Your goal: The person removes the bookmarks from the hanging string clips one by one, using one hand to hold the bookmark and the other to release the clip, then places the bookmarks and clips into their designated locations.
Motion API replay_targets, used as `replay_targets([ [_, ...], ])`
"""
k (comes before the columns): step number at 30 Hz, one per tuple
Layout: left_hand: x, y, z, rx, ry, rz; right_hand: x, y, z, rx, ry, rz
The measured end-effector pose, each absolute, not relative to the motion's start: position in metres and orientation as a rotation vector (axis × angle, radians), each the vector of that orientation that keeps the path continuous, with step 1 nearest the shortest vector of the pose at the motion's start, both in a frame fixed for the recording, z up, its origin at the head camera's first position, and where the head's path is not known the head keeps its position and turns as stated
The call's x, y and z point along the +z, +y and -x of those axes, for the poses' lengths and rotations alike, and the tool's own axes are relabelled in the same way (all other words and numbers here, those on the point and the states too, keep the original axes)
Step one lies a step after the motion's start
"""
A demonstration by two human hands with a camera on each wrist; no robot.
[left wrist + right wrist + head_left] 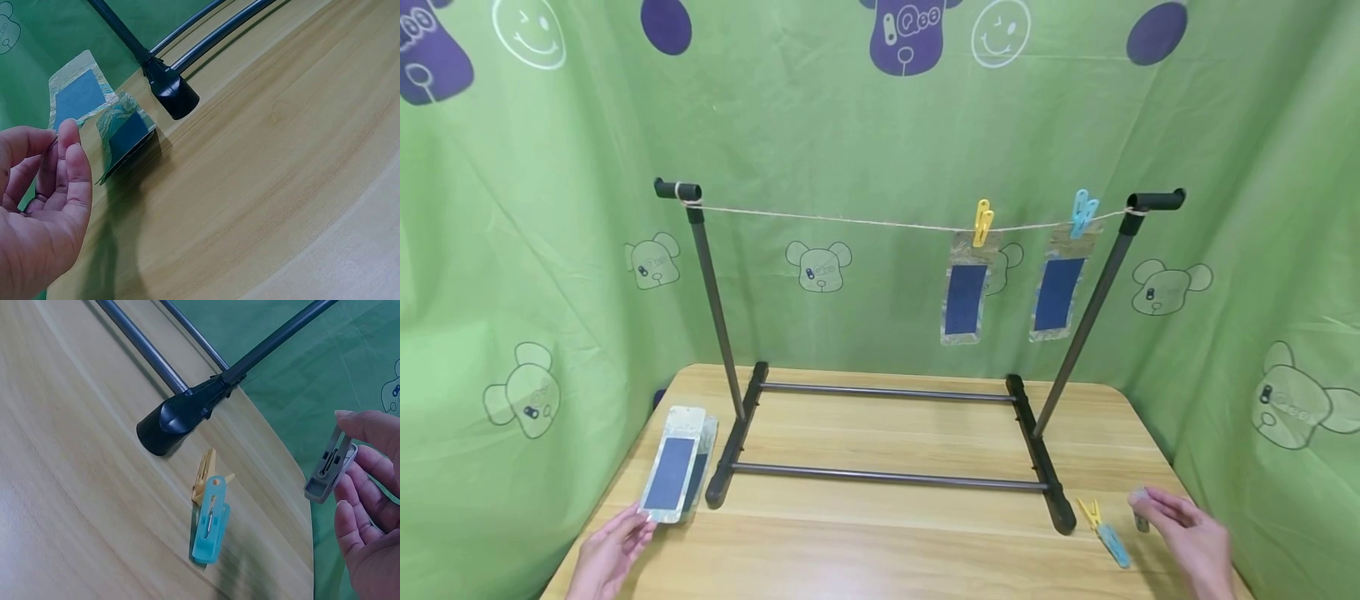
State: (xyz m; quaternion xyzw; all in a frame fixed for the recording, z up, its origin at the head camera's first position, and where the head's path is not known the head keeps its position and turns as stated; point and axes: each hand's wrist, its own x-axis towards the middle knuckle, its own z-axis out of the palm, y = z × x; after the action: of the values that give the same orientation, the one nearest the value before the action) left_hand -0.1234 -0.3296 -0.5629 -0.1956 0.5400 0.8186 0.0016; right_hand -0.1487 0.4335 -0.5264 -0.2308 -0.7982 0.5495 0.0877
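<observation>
My left hand [611, 550] pinches the lower corner of a flat packet with a blue panel [670, 473], lifted at the table's left side. Beneath it lies a stack of similar packets [128, 134], partly covered in the head view. At the right, my right hand [1187, 533] holds a grey clothespin [329, 467] between thumb and fingers, above the table. Beside that hand, a blue clothespin [211, 525] and a yellow clothespin [204, 475] lie against each other on the wood.
A black rack [887, 477] spans the table [865, 533], with a string [827, 218] tied between its posts. Two packets hang at its right part, one under a yellow clothespin [982, 223], one under a blue clothespin [1082, 214]. Green curtain [895, 125] surrounds the table.
</observation>
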Motion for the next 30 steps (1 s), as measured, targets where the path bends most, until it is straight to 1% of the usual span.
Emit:
replay_targets([
  [14, -0.569, -0.329, 0.125, 2.568, 1.664, 0.689, -0.535, 0.441, 0.15, 1.573, -2.485, 0.92],
  [18, -0.57, -0.33, 0.126, 2.555, 1.66, 0.713, -0.539, 0.443, 0.151, 1.469, -2.545, 0.978],
  [30, -0.571, -0.331, 0.128, 2.501, 1.669, 0.782, -0.555, 0.447, 0.153, 1.398, -2.547, 1.038],
])
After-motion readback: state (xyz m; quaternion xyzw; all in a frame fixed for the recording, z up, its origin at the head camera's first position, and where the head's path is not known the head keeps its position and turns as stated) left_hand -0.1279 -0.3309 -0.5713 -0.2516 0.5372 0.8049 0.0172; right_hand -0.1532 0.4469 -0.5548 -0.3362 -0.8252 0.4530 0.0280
